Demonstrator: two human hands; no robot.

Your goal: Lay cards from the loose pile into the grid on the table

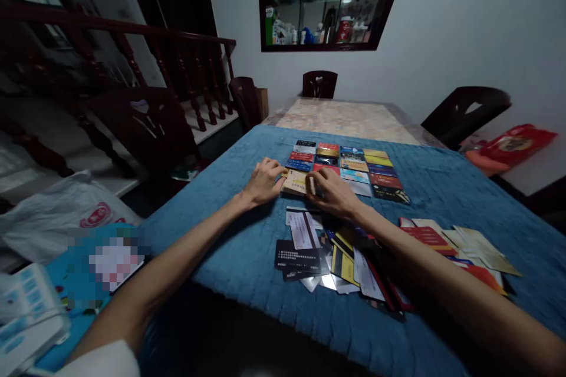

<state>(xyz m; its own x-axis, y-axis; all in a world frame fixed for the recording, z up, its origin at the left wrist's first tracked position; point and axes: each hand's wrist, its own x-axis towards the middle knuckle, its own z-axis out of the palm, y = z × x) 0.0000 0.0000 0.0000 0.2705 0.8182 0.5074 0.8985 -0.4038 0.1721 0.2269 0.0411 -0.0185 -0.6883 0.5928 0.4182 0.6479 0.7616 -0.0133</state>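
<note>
- Cream-and-gold rectangular plastic card [295, 179]: located at the near end of the leftmost column of laid-out cards [300, 165], on the quilted blue cloth [221, 171].
- Card's long axis: run side to side, roughly across the line between the hands; its short edges are faced by the fingertips.
- Left hand [264, 182]: placed at the card's left edge, thumb nearer the body, index finger beyond it, the two slightly parted. Contact appears to be made; whether the edge is pinched cannot be told.
- Right hand [332, 189]: fingers bent down at the card's right end. Thumb contact is obscured, so pinch or light touch cannot be told.
- Relation: card held between the two sets of fingertips, to the right of the left ones and to the left of the right ones. Neither hand is judged clearly nearer.
- Loose pile: white card with a dark stripe [304, 231], black card with pale print [297, 257] and yellow striped card [344, 266] noted on the near side.
</note>
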